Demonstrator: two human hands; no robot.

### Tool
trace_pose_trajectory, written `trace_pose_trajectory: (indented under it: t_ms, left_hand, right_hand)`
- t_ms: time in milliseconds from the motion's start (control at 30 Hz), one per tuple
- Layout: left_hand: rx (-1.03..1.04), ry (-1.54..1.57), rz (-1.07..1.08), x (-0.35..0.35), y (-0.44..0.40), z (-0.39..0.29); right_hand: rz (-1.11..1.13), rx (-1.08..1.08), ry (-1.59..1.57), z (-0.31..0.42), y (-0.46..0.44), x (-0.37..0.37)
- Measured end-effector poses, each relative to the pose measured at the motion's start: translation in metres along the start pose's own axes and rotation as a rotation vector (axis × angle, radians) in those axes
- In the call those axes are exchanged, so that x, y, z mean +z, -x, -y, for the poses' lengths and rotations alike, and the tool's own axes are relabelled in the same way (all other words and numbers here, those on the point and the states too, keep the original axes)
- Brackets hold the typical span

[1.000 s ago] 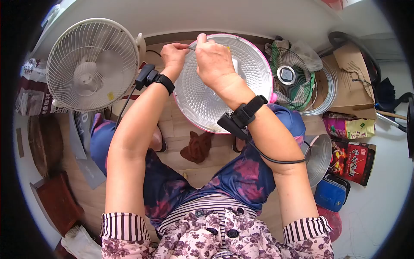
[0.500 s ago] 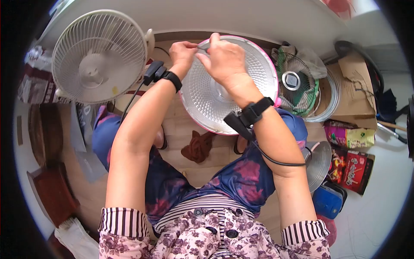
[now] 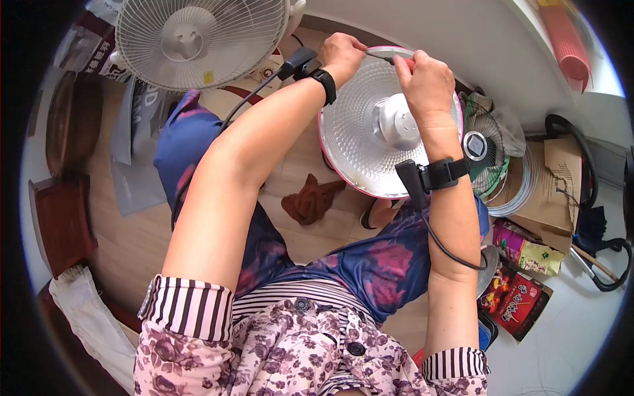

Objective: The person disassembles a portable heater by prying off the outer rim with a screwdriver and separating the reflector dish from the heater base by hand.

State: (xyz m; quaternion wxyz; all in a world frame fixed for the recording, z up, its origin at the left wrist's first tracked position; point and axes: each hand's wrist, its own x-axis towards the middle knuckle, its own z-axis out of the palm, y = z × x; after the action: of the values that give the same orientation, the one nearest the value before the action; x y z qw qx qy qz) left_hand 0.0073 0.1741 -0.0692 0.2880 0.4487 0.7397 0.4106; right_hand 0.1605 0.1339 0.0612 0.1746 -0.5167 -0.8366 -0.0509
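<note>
A round silver reflector dish [image 3: 353,125] with a pink rim and a pale centre piece lies tilted between my knees. Over its far rim, my left hand [image 3: 343,56] pinches one end of a thin dark strand [image 3: 378,57], perhaps a wire or cord. My right hand [image 3: 428,82] is closed at the strand's other end, where a small dark tip shows by the thumb. The strand is stretched between the two hands. What lies inside the right fingers is hidden.
A white fan [image 3: 198,39] stands at the upper left, a green-and-black fan [image 3: 485,145] at the right. Beyond are coiled tubing [image 3: 522,188], a cardboard box [image 3: 545,185] and a red packet [image 3: 518,303]. A brown cloth [image 3: 314,199] lies on the floor.
The view has swung, so the fans and dish sit elsewhere in it. My hands have moved apart, and the strand between them is now exposed. The dish's centre piece shows more.
</note>
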Motion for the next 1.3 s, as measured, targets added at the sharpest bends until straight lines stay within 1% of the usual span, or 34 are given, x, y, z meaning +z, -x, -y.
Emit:
trace_pose_trajectory:
  t_ms: [100, 200, 300, 467, 633, 800, 967, 1167, 1300]
  left_hand:
    - [-0.008, 0.014, 0.005, -0.003, 0.003, -0.004]
    - [-0.030, 0.029, 0.004, -0.004, 0.004, -0.006]
    - [-0.030, 0.037, 0.006, -0.004, 0.004, -0.007]
    - [0.031, 0.007, -0.019, -0.003, 0.003, -0.003]
    - [0.020, 0.031, 0.013, -0.005, 0.004, -0.005]
    - [0.028, 0.031, 0.015, -0.005, 0.004, -0.005]
    - [-0.027, 0.084, 0.050, -0.006, 0.004, -0.005]
    - [0.020, 0.071, 0.032, -0.007, 0.004, -0.005]
    - [0.003, 0.075, 0.023, -0.007, 0.004, -0.007]
  right_hand:
    - [0.029, -0.030, 0.023, 0.002, -0.002, 0.000]
    - [0.009, -0.083, -0.204, 0.010, 0.002, -0.006]
    - [0.035, -0.119, -0.190, 0.009, 0.004, -0.007]
    - [0.074, -0.061, -0.141, 0.003, 0.005, -0.002]
    - [0.073, -0.019, -0.112, 0.009, 0.009, -0.004]
    - [0.048, -0.019, -0.140, 0.009, 0.008, -0.003]
    - [0.047, -0.027, -0.177, 0.006, 0.009, 0.001]
    - [0.061, -0.016, -0.166, 0.006, 0.011, -0.001]
    - [0.062, -0.009, -0.180, 0.006, 0.012, -0.006]
